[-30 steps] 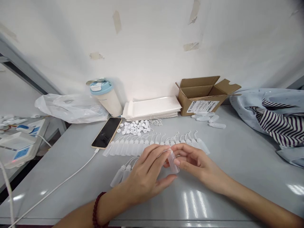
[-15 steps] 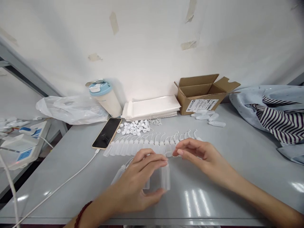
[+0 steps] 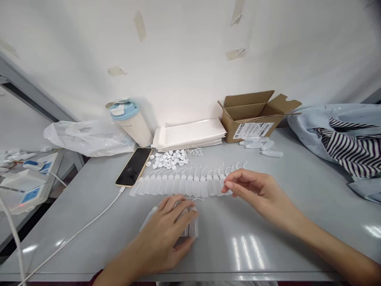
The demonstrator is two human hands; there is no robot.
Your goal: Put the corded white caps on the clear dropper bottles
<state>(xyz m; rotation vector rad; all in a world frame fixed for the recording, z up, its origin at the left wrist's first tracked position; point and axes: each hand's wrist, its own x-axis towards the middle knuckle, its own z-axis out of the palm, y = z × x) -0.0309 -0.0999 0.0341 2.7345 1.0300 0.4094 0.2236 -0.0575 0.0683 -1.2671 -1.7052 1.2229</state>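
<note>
While the left hand (image 3: 166, 234) arches palm-down over the near group of bottles in the head view, its fingers are bent and slightly spread, with the thumb set well apart from them. Between thumb and fingertips lies the rightmost near bottle (image 3: 195, 228), on the grey table (image 3: 282, 246), fingers toward its neck end, thumb near its base; cannot tell whether it is gripped or only touched. The rest of that group is mostly hidden under the hand. A dark red bracelet (image 3: 95, 275) shows at the left wrist.

The right hand (image 3: 258, 190) is held loosely curled, thumb tip close to the index fingertip, with nothing visible in its grasp. It overlaps the right end of the far row of bottles (image 3: 183, 186); contact cannot be told. These translucent bottles lie side by side, thin curved stems pointing toward the wall.

Behind the row: a heap of white caps (image 3: 169, 161), beside a phone (image 3: 133, 167); farther back, a stack of white packets (image 3: 190, 133) and an open cardboard box (image 3: 253, 121), loose bottles (image 3: 272, 153) lying in front of the box.
</note>
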